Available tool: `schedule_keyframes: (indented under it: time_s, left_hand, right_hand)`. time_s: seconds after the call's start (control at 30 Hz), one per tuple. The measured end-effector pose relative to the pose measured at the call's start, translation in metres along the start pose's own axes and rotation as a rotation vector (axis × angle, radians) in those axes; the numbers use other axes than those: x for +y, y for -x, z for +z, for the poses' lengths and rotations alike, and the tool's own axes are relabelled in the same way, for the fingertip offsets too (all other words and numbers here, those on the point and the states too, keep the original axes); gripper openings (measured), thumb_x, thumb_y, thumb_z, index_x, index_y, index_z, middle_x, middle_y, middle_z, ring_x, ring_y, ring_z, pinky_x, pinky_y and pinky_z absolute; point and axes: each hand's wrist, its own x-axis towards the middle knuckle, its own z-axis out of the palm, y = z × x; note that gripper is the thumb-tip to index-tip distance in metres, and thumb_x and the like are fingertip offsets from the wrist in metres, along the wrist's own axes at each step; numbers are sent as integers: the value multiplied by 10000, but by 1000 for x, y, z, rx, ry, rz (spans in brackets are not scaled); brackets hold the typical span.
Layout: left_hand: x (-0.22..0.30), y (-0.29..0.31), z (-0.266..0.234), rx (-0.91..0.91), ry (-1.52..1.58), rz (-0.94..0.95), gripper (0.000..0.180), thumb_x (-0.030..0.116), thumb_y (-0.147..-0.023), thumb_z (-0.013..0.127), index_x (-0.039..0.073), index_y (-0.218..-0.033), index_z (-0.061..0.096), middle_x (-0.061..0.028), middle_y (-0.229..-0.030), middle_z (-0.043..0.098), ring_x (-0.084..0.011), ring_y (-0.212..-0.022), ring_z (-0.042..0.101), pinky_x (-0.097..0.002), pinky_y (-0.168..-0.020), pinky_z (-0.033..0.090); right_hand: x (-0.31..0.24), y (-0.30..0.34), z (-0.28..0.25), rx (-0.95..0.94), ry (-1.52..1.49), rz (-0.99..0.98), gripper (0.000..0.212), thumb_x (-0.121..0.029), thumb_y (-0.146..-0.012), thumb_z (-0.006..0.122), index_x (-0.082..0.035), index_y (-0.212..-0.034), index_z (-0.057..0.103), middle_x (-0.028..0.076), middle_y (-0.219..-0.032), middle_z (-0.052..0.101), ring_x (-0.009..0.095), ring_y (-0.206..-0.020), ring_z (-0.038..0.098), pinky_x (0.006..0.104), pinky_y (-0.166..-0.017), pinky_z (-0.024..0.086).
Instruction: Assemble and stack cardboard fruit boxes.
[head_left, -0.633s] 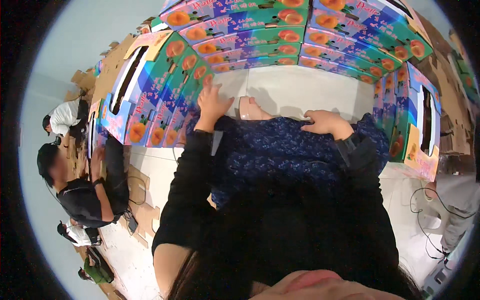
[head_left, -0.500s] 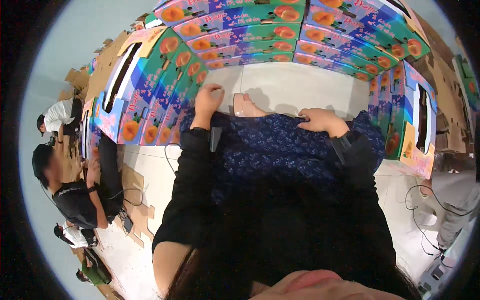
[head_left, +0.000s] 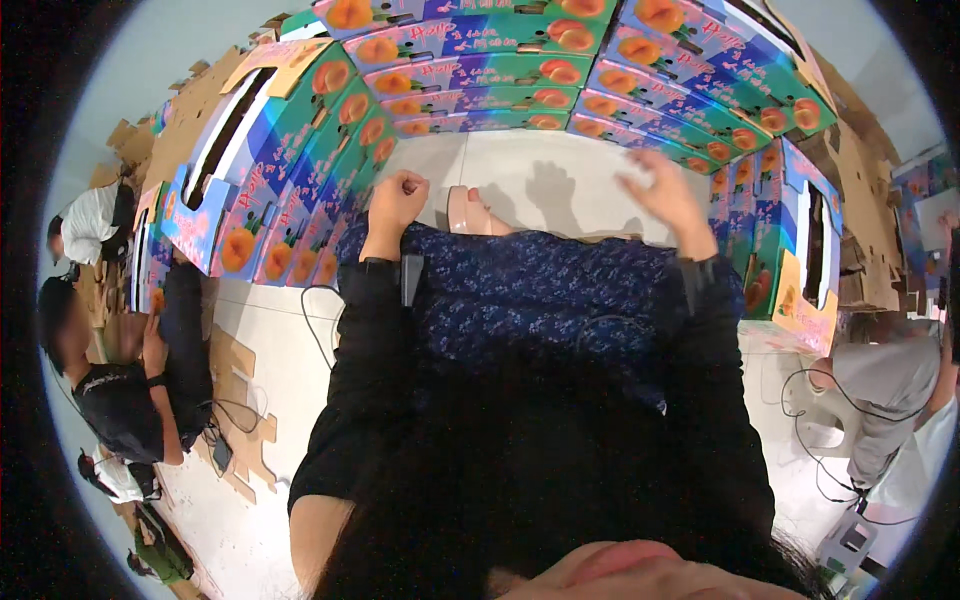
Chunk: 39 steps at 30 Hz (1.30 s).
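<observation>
My left hand (head_left: 398, 208) hovers above the edge of my dark blue patterned skirt (head_left: 530, 285), its fingers curled into a loose fist with nothing visible in them. To the right, my right hand (head_left: 668, 198) is raised over the pale floor (head_left: 520, 160). Its fingers are stretched and apart, slightly blurred, and hold nothing. Closest to the left hand are a foot in a beige shoe (head_left: 458, 208) and a stack of fruit-printed cardboard boxes (head_left: 290, 195). The right hand is nearest the boxes stacked on the right (head_left: 765, 210), without touching them.
More printed boxes (head_left: 470, 75) form a wall in front. At left a person in black (head_left: 130, 405) sits near flat cardboard pieces (head_left: 235, 400). A person in grey (head_left: 890, 375) is at right, beside a white stool (head_left: 825, 425) and loose cables (head_left: 800, 395).
My right hand has lifted off the skirt and moved forward, its fingers spreading. The left hand stays near its place with fingers curled. The whole view has shifted slightly.
</observation>
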Motion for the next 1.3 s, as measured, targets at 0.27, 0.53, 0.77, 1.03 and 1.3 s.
schedule_keyframes:
  time_s: [0.27, 0.53, 0.77, 1.03, 1.3]
  left_hand:
    - [-11, -6, 7, -79, -19, 0, 263, 290, -740, 657, 40, -822, 667, -130, -725, 659, -260, -696, 653, -352, -646, 500]
    - [-8, -12, 9, -146, -124, -40, 277, 294, -735, 659, 36, -837, 664, -137, -735, 653, -282, -713, 646, -367, -657, 494]
    - [-6, -4, 5, -129, -208, -58, 274, 297, -729, 656, 39, -820, 662, -130, -753, 645, -291, -718, 634, -364, -662, 489]
    - [-27, -13, 14, -190, -230, -134, 287, 312, -707, 666, 57, -839, 676, -124, -758, 652, -290, -730, 641, -369, -670, 497]
    - [-16, -10, 14, -216, -317, -114, 287, 316, -702, 657, 72, -851, 682, -129, -819, 672, -298, -799, 651, -380, -720, 506]
  right_hand:
    - [43, -71, -207, 1054, 285, 65, 447, -299, -780, 635, 18, -1093, 601, 216, -971, 630, 367, -912, 603, 415, -850, 456]
    - [182, -141, -269, 300, 837, -63, 733, -625, -824, 452, -57, -1284, 498, 194, -1233, 553, 380, -1130, 519, 416, -960, 399]
    - [83, -109, -225, 527, 914, 11, 829, -724, -740, 505, -13, -1160, 577, 195, -1132, 592, 333, -1030, 575, 388, -876, 450]
    - [101, -133, -255, 273, 648, -165, 898, -462, -553, 796, 5, -1257, 493, 213, -1096, 601, 316, -1050, 570, 369, -891, 442]
    - [144, -151, -264, 102, 485, 0, 1099, -423, -442, 827, -136, -1398, 367, 213, -1164, 568, 336, -1059, 570, 394, -872, 470]
